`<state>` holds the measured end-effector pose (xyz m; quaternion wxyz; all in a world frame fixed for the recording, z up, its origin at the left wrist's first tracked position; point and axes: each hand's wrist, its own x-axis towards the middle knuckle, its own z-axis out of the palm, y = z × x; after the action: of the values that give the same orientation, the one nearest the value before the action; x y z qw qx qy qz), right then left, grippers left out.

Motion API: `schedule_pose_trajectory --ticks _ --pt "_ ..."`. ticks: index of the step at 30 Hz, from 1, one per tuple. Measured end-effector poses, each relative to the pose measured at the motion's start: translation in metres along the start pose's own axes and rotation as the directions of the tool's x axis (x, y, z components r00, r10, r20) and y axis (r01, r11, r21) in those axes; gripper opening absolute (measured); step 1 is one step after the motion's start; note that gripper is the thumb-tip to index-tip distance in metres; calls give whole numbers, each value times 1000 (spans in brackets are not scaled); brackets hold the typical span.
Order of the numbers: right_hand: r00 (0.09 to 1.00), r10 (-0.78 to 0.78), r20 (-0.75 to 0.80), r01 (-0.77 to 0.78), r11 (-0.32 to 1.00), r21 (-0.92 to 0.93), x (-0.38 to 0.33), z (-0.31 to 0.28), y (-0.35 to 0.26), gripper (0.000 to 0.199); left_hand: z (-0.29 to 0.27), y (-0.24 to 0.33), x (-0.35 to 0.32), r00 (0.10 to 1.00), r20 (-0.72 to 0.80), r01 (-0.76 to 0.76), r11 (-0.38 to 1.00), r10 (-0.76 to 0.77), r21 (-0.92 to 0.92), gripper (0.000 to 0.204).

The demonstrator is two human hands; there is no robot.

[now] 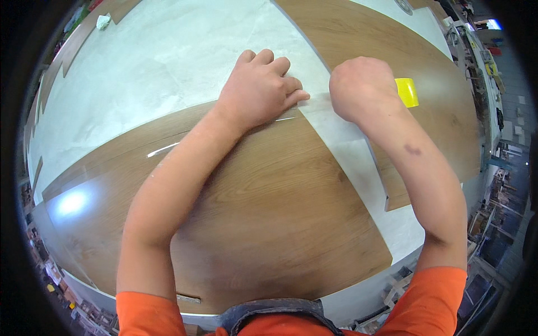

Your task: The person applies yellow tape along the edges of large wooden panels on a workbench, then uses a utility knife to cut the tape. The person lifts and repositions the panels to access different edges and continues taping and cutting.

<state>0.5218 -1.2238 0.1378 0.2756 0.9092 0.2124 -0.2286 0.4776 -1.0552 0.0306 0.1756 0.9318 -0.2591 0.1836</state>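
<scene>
A wood-grain panel (269, 207) with a shiny, clear-looking surface lies flat in front of me. My left hand (258, 87) rests at its far right corner, fingers curled, thumb and forefinger closed together; what they pinch, if anything, is hidden. To the right, my right hand (361, 87) is a fist above the gap beside a second wood-grain panel (392, 39). A faint, see-through strip (319, 102), like clear film, spans between the hands. The fist hides what it grips. Just beyond my right wrist, a bright yellow piece (408, 92) shows on the second panel.
Both panels lie on a pale, marbled work surface (151, 73). Brown board pieces (84, 39) line its far left edge, near a small crumpled whitish scrap (103, 22). A short, narrow strip (189, 299) lies at the near edge. Cluttered shelving (493, 213) stands at the right.
</scene>
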Motion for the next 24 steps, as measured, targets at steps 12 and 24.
schedule_pose_trajectory --ticks 12,24 --pt "998 -10 -65 9 1000 -16 -1 2 -4 20 29 37 22 954 -58 299 932 -293 207 31" --pt "1000 -8 -30 6 998 -65 -1 -1 -1 17 14 8 -27 894 -264 417 889 -363 189 56"
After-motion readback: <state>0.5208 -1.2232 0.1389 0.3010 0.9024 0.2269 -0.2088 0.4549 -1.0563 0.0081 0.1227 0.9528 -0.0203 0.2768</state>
